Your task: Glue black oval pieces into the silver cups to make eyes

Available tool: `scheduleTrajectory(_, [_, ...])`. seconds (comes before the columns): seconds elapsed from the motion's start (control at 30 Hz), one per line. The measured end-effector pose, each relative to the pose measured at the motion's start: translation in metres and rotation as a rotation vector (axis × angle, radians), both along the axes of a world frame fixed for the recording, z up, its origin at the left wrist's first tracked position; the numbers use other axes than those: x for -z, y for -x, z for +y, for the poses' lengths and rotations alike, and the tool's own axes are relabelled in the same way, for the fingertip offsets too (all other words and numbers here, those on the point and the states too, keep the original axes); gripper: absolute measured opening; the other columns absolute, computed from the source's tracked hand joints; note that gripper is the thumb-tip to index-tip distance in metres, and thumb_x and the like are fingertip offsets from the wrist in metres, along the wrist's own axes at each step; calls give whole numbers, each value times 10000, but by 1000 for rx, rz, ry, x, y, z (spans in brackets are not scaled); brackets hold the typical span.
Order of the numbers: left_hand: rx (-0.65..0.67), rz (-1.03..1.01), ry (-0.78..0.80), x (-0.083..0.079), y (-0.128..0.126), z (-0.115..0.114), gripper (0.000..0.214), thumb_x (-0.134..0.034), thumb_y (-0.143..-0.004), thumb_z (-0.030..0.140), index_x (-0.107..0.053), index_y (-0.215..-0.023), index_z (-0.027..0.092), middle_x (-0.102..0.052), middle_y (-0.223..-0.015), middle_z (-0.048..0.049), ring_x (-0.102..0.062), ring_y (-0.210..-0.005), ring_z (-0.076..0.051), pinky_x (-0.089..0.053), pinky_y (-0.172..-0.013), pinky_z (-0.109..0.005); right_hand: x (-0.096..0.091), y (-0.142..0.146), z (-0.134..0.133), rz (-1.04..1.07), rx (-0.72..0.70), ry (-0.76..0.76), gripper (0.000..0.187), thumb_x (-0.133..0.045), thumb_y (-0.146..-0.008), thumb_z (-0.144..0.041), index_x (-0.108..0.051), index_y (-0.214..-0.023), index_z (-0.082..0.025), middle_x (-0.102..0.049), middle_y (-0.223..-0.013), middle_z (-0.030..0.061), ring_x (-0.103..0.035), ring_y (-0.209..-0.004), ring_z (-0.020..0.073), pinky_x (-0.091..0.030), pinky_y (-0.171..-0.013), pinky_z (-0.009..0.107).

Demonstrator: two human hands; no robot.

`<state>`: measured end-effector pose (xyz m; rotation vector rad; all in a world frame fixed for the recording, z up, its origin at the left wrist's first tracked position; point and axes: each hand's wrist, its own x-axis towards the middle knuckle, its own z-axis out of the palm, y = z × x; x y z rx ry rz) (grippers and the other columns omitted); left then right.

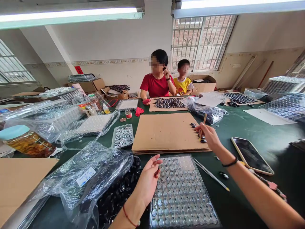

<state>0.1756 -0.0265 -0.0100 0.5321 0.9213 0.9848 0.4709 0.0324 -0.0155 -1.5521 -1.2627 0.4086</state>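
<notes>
My right hand (211, 136) is closed round a thin wooden stick (204, 122), held upright over the right edge of a brown cardboard sheet (162, 132). Beside its fingers, a short row of shiny black oval pieces (193, 124) lies on the cardboard. My left hand (147, 179) hovers over the left edge of a clear plastic tray (183, 194) filled with rows of round, glassy pieces. Its fingers are curled in, with a small dark spot between them that I cannot make out. Left of that hand, loose black pieces (119, 194) spill from a clear plastic bag (88, 178).
A small tub of silvery discs (122, 136) stands left of the cardboard. A white stick (212, 175) and a phone (252, 155) lie to the right. A lidded jar (28, 143) is at far left. Two people (157, 84) sit across the table behind another board of black pieces (168, 103).
</notes>
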Motion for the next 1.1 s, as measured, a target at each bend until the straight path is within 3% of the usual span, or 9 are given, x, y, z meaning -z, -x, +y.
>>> scheduleTrajectory(0.07, [-8, 1, -43, 0, -1, 0, 244, -564, -712, 26, -635, -908, 153, -597, -821, -30, -523, -622, -47, -403, -546, -134, 4, 32, -33, 135, -147, -59, 550, -305, -851, -608, -534, -655, -148, -423, -507, -2, -411, -429, 117, -312, -408, 211])
scheduleTrajectory(0.2, [32, 0, -40, 2, -5, -1, 236, -618, -669, 5, -646, -869, 129, -593, -727, -11, -547, -595, -47, -453, -563, -132, 16, 72, -71, -77, -354, -21, 464, -316, -885, -522, -545, -723, -152, -509, -558, 20, -502, -534, 161, -378, -506, 240])
scheduleTrajectory(0.37, [66, 17, -59, 7, -9, -2, 223, -684, -609, 24, -648, -808, 117, -605, -697, -5, -557, -567, -48, -479, -547, -131, 26, 81, -72, -197, -356, -32, 394, -317, -904, -415, -534, -688, -166, -591, -694, 53, -550, -663, 191, -404, -644, 277])
scheduleTrajectory(0.53, [144, 101, -146, 6, -8, -3, 209, -711, -628, 227, -608, -785, 137, -527, -537, 40, -491, -466, -40, -395, -427, -126, 29, 85, -65, -244, -383, -39, 349, -351, -902, -366, -549, -688, -173, -600, -722, 41, -556, -674, 192, -390, -646, 268])
scheduleTrajectory(0.63, [218, 210, -230, 3, -8, -5, 243, -668, -666, 324, -580, -816, 155, -520, -543, 48, -464, -454, -41, -354, -416, -138, 26, 85, -67, -246, -386, -57, 338, -338, -914, -350, -555, -723, -175, -604, -771, 40, -556, -705, 189, -386, -660, 266])
scheduleTrajectory(0.8, [322, 576, -422, 6, -9, -9, 299, -605, -689, 442, -540, -712, 151, -455, -446, 63, -397, -377, -63, -295, -365, -174, 16, 86, -85, -221, -346, -141, 354, -324, -928, -359, -546, -728, -169, -595, -751, 45, -548, -664, 174, -387, -612, 255])
scheduleTrajectory(0.87, [344, 741, -565, 7, -9, -13, 310, -545, -735, 461, -544, -691, 154, -448, -431, 54, -411, -380, -79, -305, -378, -190, 15, 92, -94, -229, -373, -167, 360, -335, -929, -358, -538, -699, -172, -588, -717, 40, -540, -627, 163, -384, -589, 251])
scheduleTrajectory(1.0, [371, 993, -985, 5, -10, -21, 277, -448, -826, 387, -609, -960, 205, -649, -746, -24, -586, -665, -147, -431, -604, -240, 19, 108, -107, -243, -523, -219, 362, -354, -941, -341, -541, -684, -168, -587, -698, 33, -535, -591, 140, -374, -560, 236])
scheduleTrajectory(1.1, [467, 1080, -1133, 6, -10, -24, 270, -403, -858, 329, -605, -1016, 246, -662, -953, -26, -601, -853, -168, -434, -755, -268, 22, 117, -112, -274, -535, -282, 322, -375, -946, -338, -562, -751, -164, -586, -667, 27, -533, -580, 139, -366, -553, 232])
